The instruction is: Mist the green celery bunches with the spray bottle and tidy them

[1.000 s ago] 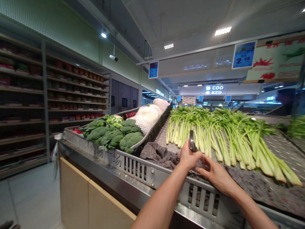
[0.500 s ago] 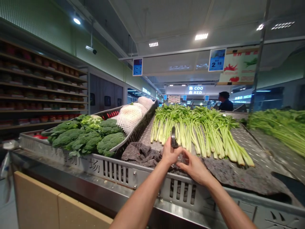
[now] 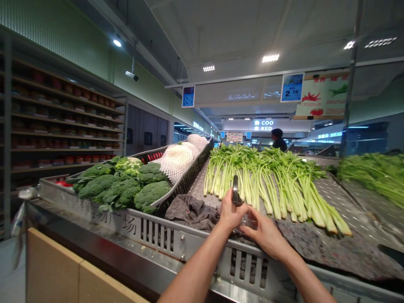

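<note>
My left hand [image 3: 232, 212] is closed around the neck of what looks like a spray bottle [image 3: 236, 191], its black head standing above my fingers. My right hand [image 3: 260, 231] curves round the clear lower part, thumb and fingers bent against it. Most of the bottle is hidden by my hands. Just beyond lies a wide row of celery [image 3: 261, 181], leaves to the back and pale stalks toward me. Below and beside my hands is a crumpled dark grey cloth [image 3: 192, 212] along the front of the display.
To the left, broccoli [image 3: 120, 187] and white-netted produce [image 3: 178, 160] fill a neighbouring section behind a black crate divider [image 3: 195, 166]. A slotted grey rail [image 3: 158, 233] runs along the front. Shelves of jars [image 3: 66, 122] stand far left. A person [image 3: 277, 140] is in the background.
The view has shifted a little, so the display sits slightly lower and further right. Both hands keep the same hold on the bottle. The background person appears further left.
</note>
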A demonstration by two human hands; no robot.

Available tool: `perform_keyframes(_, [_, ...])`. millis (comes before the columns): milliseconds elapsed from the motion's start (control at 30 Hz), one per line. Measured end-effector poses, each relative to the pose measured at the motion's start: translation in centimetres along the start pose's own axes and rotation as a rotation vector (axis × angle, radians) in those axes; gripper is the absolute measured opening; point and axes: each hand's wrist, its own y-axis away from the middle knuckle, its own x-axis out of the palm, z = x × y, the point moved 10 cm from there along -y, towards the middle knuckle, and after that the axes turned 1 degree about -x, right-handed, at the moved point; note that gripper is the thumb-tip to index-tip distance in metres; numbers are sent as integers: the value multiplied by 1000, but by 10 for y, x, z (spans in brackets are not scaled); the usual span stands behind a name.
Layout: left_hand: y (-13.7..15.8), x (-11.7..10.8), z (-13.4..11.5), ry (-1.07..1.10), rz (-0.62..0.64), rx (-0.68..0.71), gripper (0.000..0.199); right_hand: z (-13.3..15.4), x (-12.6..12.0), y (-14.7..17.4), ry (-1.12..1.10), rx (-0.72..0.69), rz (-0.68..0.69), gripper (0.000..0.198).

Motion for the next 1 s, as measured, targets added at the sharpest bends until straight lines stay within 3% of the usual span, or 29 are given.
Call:
perform_keyframes(567, [1,-2,4,21,-6,-24,20,-7,2,-1,-8,0,12,60])
perform_keyframes(733, [0,-7,4,25,-39,-22,24,-11,-12,0,70,-22,-122,74])
perform_keyframes(1000, [-1,-5,8,34,-29,-17,23,-4,-4,1,89,-45,-36,74])
